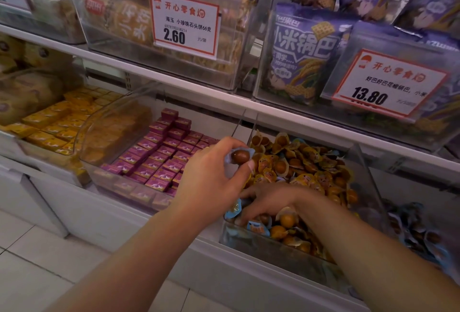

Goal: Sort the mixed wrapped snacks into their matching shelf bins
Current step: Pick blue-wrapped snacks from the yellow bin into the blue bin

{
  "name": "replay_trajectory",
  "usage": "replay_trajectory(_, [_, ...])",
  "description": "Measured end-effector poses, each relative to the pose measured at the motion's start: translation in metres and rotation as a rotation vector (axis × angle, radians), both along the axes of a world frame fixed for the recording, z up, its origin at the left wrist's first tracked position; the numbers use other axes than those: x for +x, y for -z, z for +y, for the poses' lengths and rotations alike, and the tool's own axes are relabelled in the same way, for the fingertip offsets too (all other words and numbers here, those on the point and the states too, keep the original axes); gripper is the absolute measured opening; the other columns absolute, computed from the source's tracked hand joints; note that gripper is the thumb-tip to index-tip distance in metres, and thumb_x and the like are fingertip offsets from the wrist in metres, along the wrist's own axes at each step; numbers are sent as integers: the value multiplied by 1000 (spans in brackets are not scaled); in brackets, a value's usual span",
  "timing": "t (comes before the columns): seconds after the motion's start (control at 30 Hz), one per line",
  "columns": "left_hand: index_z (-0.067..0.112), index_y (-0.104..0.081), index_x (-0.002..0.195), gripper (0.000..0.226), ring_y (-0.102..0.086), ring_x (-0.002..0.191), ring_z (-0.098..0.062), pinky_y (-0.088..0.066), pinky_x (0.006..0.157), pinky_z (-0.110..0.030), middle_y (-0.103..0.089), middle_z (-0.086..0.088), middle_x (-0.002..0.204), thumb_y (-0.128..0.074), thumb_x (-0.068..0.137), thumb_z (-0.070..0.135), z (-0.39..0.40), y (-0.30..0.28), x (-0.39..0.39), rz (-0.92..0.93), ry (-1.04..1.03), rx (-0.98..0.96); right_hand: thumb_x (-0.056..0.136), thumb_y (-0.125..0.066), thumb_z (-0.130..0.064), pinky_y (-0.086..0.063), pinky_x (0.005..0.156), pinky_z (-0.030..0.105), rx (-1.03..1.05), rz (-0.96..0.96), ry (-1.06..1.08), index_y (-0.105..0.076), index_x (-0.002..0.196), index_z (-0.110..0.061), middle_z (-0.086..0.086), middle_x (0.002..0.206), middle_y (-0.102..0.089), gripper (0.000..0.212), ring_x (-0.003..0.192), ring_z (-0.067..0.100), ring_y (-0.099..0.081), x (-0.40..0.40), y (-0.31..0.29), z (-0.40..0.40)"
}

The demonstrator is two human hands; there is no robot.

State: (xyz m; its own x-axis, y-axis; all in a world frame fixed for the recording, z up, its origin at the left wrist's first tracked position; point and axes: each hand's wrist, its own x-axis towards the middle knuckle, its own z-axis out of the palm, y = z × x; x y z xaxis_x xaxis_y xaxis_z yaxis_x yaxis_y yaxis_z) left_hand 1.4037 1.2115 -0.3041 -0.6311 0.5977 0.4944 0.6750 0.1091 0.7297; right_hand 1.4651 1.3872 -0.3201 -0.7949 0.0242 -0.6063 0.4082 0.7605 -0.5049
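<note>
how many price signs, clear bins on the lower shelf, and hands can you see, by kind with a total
Price signs: 2, the 2.60 sign and the 13.80 sign
Clear bins with snacks on the lower shelf: 4, yellow boxes, purple boxes, orange egg packs, blue egg packs
Hands: 2, left hand, right hand
Total: 8

Both bare forearms reach forward and up from the lower edge of the view, converging over the clear bin (pixel 368 162) of egg snacks. The left hand (pixel 211 172) is raised at the bin's left front corner, thumb and fingers curled, pinching one blue-wrapped egg (pixel 239 156). The right hand (pixel 267 203) lies lower, inside the bin's front, palm down, its fingers (pixel 245 217) curled into the pile.
</note>
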Motion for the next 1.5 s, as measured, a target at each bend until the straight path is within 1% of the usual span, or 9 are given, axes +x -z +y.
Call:
replay_trajectory(0.2, [33, -63, 105, 18, -61, 86, 2, -47, 67, -17, -66, 20, 86, -70, 88, 35, 2, -2, 1, 35, 6, 41, 82, -78, -16, -57, 75, 25, -432, 260, 431, -74, 107, -19, 4, 101, -77, 26, 93, 16, -73, 28, -22, 25])
replay_trajectory(0.3, [34, -60, 105, 19, -55, 85, 1, -39, 75, -16, -59, 25, 85, -69, 88, 36, 5, -3, 7, 173, -31, 56, 78, -83, -23, -53, 59, 18, -104, 516, 456, -74, 96, -30, -10, 86, -75, 21, 77, 3, -71, 44, -49, 44])
replay_trajectory(0.4, [39, -56, 110, 23, -56, 89, 1, -43, 75, -16, -59, 25, 93, -62, 88, 44, 12, -1, 19, 198, 17, 29, 75, -84, -25, -55, 79, 28, 284, 642, 360, -72, 93, -36, -13, 96, -70, 24, 90, 3, -67, 65, -57, 56])
replay_trajectory(0.77, [32, -59, 110, 21, -55, 90, 2, -34, 64, -8, -54, 21, 97, -66, 90, 27, 60, 33, 46, -90, 195, -321, 94, -66, -29, -45, 95, 19, 498, 686, 396, -63, 126, -42, -18, 123, -66, 35, 116, 4, -57, 139, -26, 22])
replay_trajectory(0.93, [32, -58, 107, 21, -63, 93, -9, -46, 69, -18, -64, 11, 98, -66, 90, 24, 69, 34, 41, -158, 270, -432, 96, -63, -24, -38, 63, -1, 441, 863, 587, -63, 130, -35, -23, 87, -66, 35, 73, -13, -57, 137, -24, 31])
replay_trajectory(1.17, [38, -63, 98, 15, -61, 85, 6, -48, 65, -14, -65, 20, 90, -67, 89, 27, 71, 34, 41, -167, 210, -276, 90, -64, -25, -57, 75, 29, 172, 1008, 756, -64, 87, -34, -10, 84, -72, 10, 81, 7, -69, 142, -35, 48])
replay_trajectory(1.23, [41, -59, 102, 17, -58, 88, 7, -45, 64, -11, -62, 24, 93, -64, 89, 30, 73, 35, 48, -53, 211, -226, 83, -56, -33, -47, 58, 14, 428, 975, 648, -57, 89, -41, -14, 77, -67, 9, 68, 2, -63, 152, -38, 49])
replay_trajectory(1.4, [40, -54, 111, 25, -52, 88, 1, -35, 63, -8, -50, 21, 98, -58, 90, 54, 88, 40, 65, 70, 329, -351, 95, -53, -31, -49, 87, 36, 814, 628, 224, -55, 126, -28, -3, 120, -59, 31, 109, 21, -55, 152, -30, 39])
replay_trajectory(1.5, [42, -47, 128, 52, -47, 95, 2, -33, 70, -3, -45, 22, 105, -63, 83, 62, 93, 41, 68, 25, 351, -348, 92, -55, -37, -50, 74, 35, 895, 459, 141, -47, 134, -28, 0, 126, -50, 44, 109, 26, -57, 148, -29, 36])
